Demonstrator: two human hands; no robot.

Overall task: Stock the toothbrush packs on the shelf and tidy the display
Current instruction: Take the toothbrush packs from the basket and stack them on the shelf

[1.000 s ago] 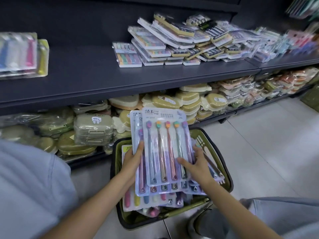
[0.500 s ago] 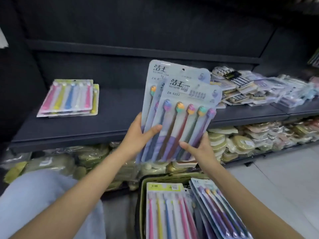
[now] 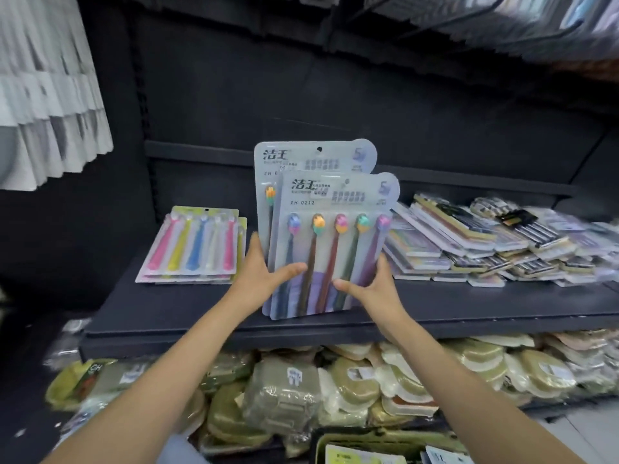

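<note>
Two overlapping toothbrush packs (image 3: 330, 249) held upright between hands above dark shelf (image 3: 187, 313): left hand (image 3: 264, 279) gripped on left edge, right hand (image 3: 373, 289) on right edge, thumbs across front.

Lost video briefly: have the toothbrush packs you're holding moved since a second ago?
Yes. The toothbrush packs, held by left hand and right hand, went up from the basket to the shelf.
</note>
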